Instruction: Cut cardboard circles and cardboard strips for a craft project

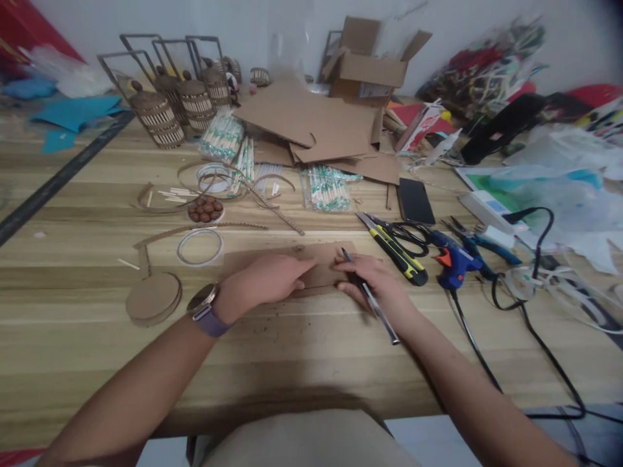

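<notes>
A flat piece of brown cardboard [321, 267] lies on the wooden table in front of me. My left hand [265, 279] rests across it, index finger stretched out and thumb apart; the other fingers are partly hidden. My right hand [372, 279] is closed around a pen [374, 303], its dark tip toward the cardboard and its clear barrel slanting back toward me. The right fingertips are at the cardboard's right end. To the left of my left wrist is a small stack of cardboard discs [152, 297], and near it a white ring [200, 247].
A yellow-black utility knife [396, 250], scissors [411, 239], a blue glue gun [455, 259] with a trailing cable, and pliers [479, 243] lie on the right. Behind are a phone [416, 201], cardboard sheets [311, 123] and bagged sticks [328, 188]. Several lantern-like pieces [160, 120] stand back left.
</notes>
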Demonstrator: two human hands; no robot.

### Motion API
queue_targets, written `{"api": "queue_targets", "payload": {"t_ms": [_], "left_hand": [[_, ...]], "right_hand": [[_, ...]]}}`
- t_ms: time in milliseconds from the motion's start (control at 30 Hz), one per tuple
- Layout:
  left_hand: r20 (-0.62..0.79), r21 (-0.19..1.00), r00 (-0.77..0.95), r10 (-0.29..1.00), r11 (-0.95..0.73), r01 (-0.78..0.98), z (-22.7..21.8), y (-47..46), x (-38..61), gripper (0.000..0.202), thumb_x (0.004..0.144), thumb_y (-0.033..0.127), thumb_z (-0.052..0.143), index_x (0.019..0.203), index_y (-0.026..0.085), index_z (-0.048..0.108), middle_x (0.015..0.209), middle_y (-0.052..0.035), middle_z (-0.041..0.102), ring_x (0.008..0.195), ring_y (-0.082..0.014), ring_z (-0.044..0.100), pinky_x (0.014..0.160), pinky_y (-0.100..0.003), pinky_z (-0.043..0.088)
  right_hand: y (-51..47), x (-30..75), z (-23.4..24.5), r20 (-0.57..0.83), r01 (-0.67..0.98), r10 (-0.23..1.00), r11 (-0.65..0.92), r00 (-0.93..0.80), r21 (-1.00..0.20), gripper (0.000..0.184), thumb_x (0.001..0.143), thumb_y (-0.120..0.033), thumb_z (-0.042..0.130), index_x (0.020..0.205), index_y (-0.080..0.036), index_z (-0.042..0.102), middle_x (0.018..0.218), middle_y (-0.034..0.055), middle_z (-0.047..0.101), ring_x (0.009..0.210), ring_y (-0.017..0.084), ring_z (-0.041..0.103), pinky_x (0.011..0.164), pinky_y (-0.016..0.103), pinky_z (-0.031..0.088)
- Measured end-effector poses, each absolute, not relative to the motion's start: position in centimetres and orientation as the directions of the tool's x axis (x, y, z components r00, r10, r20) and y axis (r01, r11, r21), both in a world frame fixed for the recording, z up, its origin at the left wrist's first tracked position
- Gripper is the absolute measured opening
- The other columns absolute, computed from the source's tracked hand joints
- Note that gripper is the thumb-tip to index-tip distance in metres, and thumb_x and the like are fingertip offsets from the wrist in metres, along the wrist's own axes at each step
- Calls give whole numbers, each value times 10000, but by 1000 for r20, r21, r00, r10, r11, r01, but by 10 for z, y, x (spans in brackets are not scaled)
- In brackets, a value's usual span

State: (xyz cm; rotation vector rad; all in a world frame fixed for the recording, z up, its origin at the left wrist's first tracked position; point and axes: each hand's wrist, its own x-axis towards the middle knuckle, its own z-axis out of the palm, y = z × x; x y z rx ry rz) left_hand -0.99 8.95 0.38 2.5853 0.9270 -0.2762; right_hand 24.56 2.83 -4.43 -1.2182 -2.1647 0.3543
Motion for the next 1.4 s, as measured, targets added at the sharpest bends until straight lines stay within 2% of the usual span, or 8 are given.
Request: {"api": "queue_targets", "payload": {"t_ms": [233,533,1100,1267,1400], "left_hand": [[-334,336,761,556,-685,647,11,89,-9,591,964,290,659,1516,188,475,1347,-143,685,1201,-322,666,940,-374,503],[-291,315,777,558,-711,628,6,90,-10,576,951,318,667,1496,211,511,1241,-129,742,1107,-306,706,869,-345,505],[-324,342,765,556,-685,643,9,92,-10,597,942,307,674,1508,218,508,1322,-112,710,1147,-292,693,904,-335,500],[-318,317,761,565,-694,647,8,93,-10,593,937,329,671,1503,240,516,1290,-100,729,1109,-280,707,880,-325,499],[-308,343,765,566,-684,644,8,93,-10,591,934,330,673,1498,231,525,1254,-97,745,1064,-276,719,879,-321,502]], "right_hand": [[29,244,-56,413,673,830,551,-376,-494,206,953,-405,657,1102,-270,700,1112,87,758,1082,292,670,937,460,515],[30,244,-58,411,671,825,558,-388,-488,173,964,-373,657,1099,-267,681,1105,79,754,1086,287,662,952,465,489],[28,243,-58,409,687,831,547,-377,-478,138,953,-334,672,1077,-274,680,1113,78,749,1056,277,661,919,444,500],[28,243,-57,408,687,835,540,-368,-486,134,952,-338,664,1066,-273,696,1101,74,754,1048,272,669,908,429,508],[27,242,-55,391,684,844,529,-367,-502,132,951,-342,660,1054,-269,699,1109,80,752,1054,276,668,906,434,515]]}}
